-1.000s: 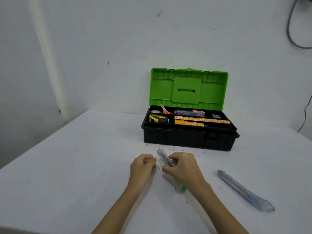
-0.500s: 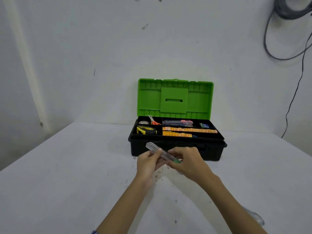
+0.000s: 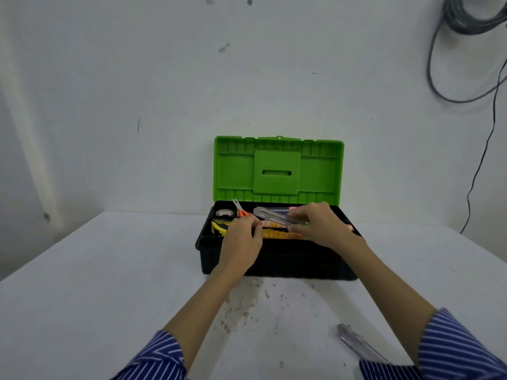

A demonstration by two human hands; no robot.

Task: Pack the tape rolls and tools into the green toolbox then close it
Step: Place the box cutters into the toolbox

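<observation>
Head view showed, nearest the camera, two blue striped sleeves (image 3: 461,349) at the bottom edge, with a clear-handled tool (image 3: 356,344) lying on the white worktop (image 3: 82,297) just beside the right sleeve. Brown specks (image 3: 241,305) were scattered on the worktop between the forearms. Beyond them stood the toolbox (image 3: 274,264), its black base on the worktop and its green lid (image 3: 277,168) raised upright against the wall behind.

Both hands were over the open tray. The left hand (image 3: 241,239) was curled loosely near the tray's left part, fingers bent down; whether it gripped anything could not be told. The right hand (image 3: 321,226) was closed around a clear screwdriver (image 3: 274,216), held level above the tray's middle compartments, its handle end pointing left.

Inside the tray, a yellow tape measure (image 3: 219,227) lay in the front left compartment, partly hidden by the left hand. A tape roll (image 3: 224,213) sat in the back left compartment, with orange-handled scissors (image 3: 241,211) just beside it. Orange strips (image 3: 279,234) ran along the front compartment under the hands. Grey cables (image 3: 466,28) hung on the wall at upper right.
</observation>
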